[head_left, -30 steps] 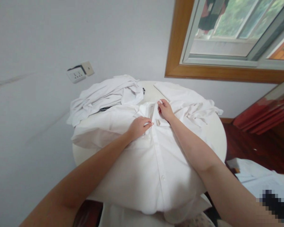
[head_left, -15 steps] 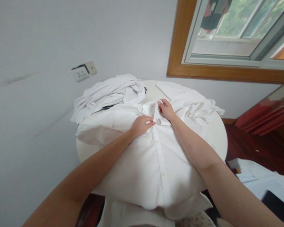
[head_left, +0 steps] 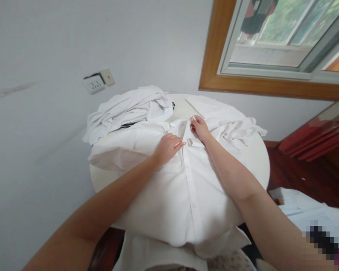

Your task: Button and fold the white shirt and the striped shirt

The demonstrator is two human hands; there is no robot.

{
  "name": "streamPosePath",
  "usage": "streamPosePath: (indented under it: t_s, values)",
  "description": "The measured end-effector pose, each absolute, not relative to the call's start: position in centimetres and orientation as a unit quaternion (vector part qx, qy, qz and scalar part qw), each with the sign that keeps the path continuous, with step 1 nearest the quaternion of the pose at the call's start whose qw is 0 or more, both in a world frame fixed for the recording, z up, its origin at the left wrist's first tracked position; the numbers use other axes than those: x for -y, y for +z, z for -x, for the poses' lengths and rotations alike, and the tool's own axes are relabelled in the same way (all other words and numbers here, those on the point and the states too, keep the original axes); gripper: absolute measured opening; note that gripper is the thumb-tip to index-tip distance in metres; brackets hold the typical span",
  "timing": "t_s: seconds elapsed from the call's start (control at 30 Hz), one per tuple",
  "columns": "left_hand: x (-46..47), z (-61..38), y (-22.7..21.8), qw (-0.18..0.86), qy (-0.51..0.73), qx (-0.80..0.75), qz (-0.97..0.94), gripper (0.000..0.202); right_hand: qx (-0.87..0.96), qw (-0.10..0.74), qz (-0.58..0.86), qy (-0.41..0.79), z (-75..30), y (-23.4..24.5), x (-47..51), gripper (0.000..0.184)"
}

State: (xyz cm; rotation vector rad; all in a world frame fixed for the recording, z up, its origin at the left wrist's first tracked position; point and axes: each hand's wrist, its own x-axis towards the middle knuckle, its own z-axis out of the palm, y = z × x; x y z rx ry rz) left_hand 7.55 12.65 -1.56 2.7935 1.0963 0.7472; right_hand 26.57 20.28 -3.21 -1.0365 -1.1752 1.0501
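Observation:
A white button-up shirt (head_left: 169, 203) lies spread over a round white table (head_left: 262, 165), its button strip running toward me and its lower edge hanging over the front. My left hand (head_left: 169, 146) rests on the shirt's upper front, thumb and fingers closed at the edge of the button strip. Just to the right and farther up, my right hand (head_left: 199, 128) pinches a raised edge of the shirt near the collar opening. A small label shows inside the cloth between the hands. One button is visible lower on the strip.
Crumpled white clothes (head_left: 130, 109) lie at the table's back left, and a folded white cloth (head_left: 214, 107) at the back right. Behind are a wall with a socket (head_left: 93, 84) and a wood-framed window (head_left: 207, 71). Light cloth (head_left: 302, 207) and a pixelated patch are at lower right.
My right hand has lifted slightly, raising the shirt edge it pinches. The left hand's fingers have shifted a little on the cloth. The whole view has moved slightly.

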Motion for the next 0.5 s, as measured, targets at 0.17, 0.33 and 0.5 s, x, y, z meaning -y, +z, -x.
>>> streamPosePath:
  t_s: [0.17, 0.33, 0.5]
  values:
    - [-13.3, -6.3, -1.4, 0.135, 0.259, -0.322, -0.901, 0.028, 0.481, 0.604, 0.439, 0.460, -26.7, -3.4, -20.5, 0.034]
    - [-14.1, -5.8, -1.7, 0.230, 0.244, -0.342, -0.878, 0.031, 0.485, 0.599, 0.433, 0.468, -26.8, -3.5, -20.6, 0.031]
    - [-13.7, -6.6, -2.2, 0.235, 0.254, -0.379, -0.858, 0.030, 0.493, 0.599, 0.422, 0.469, -26.6, -3.6, -20.4, 0.031]
